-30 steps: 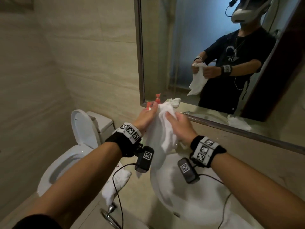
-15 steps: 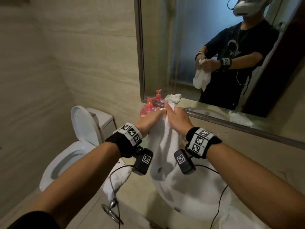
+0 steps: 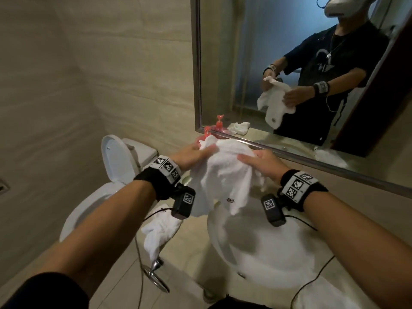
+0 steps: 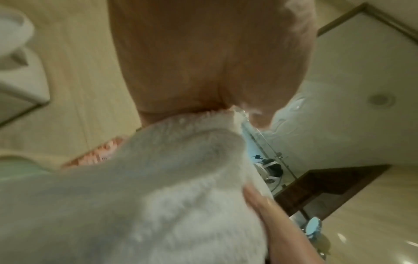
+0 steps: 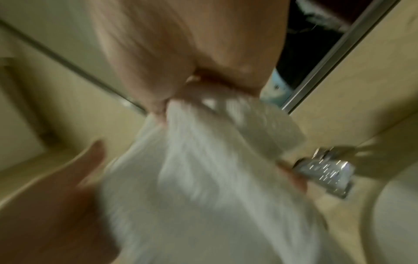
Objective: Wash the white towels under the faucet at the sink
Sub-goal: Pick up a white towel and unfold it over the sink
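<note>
A white towel hangs above the back of the white sink basin, held up by both hands. My left hand grips its top left edge, thumb over the cloth. My right hand holds the towel's right side with its fingers bent over the fabric. In the left wrist view the towel fills the lower picture under my palm. The blurred right wrist view shows the towel bunched in my right hand, with the chrome faucet just to its right.
A second white towel droops over the counter's left edge above a chrome ring holder. A pink soap bottle stands by the mirror. A toilet with raised lid sits at left. More white cloth lies bottom right.
My hands, pressed together at the towel's top half a second ago, have spread apart, opening the towel out wider over the basin.
</note>
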